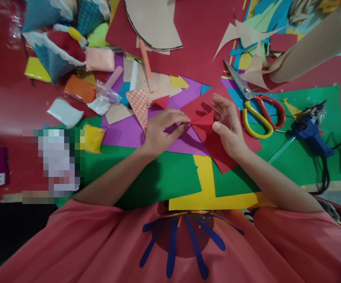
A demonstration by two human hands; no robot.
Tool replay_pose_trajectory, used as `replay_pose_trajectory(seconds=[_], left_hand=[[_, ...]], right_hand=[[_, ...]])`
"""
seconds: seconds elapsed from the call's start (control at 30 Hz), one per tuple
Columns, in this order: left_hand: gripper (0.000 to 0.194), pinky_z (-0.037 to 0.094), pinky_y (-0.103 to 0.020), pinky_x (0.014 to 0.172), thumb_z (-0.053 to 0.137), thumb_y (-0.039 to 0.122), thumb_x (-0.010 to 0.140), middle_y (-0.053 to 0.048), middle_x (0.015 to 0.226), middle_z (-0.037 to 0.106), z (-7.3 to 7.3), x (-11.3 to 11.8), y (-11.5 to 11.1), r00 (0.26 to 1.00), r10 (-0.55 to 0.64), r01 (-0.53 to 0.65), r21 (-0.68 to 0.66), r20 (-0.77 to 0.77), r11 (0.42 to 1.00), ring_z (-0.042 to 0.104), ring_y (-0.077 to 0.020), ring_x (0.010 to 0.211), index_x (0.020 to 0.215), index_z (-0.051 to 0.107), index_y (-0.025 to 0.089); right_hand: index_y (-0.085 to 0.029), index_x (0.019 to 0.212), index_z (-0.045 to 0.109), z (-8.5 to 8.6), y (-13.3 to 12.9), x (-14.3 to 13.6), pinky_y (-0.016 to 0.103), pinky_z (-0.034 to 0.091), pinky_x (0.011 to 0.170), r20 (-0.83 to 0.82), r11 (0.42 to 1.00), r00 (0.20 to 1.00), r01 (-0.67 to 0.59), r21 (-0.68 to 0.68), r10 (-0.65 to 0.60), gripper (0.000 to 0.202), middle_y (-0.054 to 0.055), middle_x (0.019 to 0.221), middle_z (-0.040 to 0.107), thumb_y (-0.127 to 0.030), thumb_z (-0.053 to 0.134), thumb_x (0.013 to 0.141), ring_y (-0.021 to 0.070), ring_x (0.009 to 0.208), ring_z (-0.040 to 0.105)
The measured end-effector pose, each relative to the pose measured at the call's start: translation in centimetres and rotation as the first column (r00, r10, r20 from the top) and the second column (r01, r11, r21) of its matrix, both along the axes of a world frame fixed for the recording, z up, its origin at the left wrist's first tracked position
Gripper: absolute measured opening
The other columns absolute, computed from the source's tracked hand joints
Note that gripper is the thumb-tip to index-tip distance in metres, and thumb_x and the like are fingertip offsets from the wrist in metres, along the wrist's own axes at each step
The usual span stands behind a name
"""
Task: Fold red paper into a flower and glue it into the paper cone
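Observation:
A small red paper piece, coming to a point at its left end, is held over larger red paper sheets. My left hand pinches that pointed tip between thumb and fingers. At the piece's right end is my right hand, its fingers apart and curved, the thumb beside the paper edge; whether it touches the piece is unclear. Just left of my left hand, a small patterned paper cone lies on purple paper.
Scissors with red and yellow handles and a blue glue gun lie at right. A cardboard tube slants behind them. Clay packets, markers and stuffed blue cones sit at left.

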State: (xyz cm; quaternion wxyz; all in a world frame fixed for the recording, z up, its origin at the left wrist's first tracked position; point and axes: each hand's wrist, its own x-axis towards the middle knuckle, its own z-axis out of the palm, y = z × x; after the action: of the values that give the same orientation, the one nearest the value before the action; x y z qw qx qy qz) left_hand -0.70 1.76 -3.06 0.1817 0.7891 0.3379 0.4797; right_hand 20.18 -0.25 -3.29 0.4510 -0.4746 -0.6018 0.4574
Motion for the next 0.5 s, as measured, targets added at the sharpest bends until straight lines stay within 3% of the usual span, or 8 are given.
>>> replay_pose_trajectory(seconds=[0.17,0.5], left_hand=[[0.007,0.055,-0.025,0.078,0.06,0.026,0.091,0.001,0.086,0.074,0.09,0.13,-0.16,1.0,-0.011,0.012,-0.052,0.017,0.999,0.07,-0.0102,0.084,0.088,0.066,0.022],[0.017,0.055,-0.025,0.075,0.056,0.033,0.093,-0.001,0.083,0.075,-0.03,0.05,-0.48,0.998,0.005,-0.009,-0.069,-0.06,0.998,0.07,-0.011,0.08,0.088,0.067,0.021]], right_hand=[[-0.033,0.129,0.047,0.15,0.05,-0.15,0.048,0.034,0.118,-0.036,0.999,0.999,-0.007,-0.037,0.006,0.068,0.006,0.148,0.047,-0.073,0.06,0.075,0.0254,0.141,0.042],[-0.034,0.122,0.051,-0.11,0.0,-0.18,0.045,0.037,0.117,-0.149,0.999,0.989,-0.019,-0.04,0.013,0.054,0.003,0.141,0.052,-0.061,0.068,0.077,0.0222,0.136,0.048]])
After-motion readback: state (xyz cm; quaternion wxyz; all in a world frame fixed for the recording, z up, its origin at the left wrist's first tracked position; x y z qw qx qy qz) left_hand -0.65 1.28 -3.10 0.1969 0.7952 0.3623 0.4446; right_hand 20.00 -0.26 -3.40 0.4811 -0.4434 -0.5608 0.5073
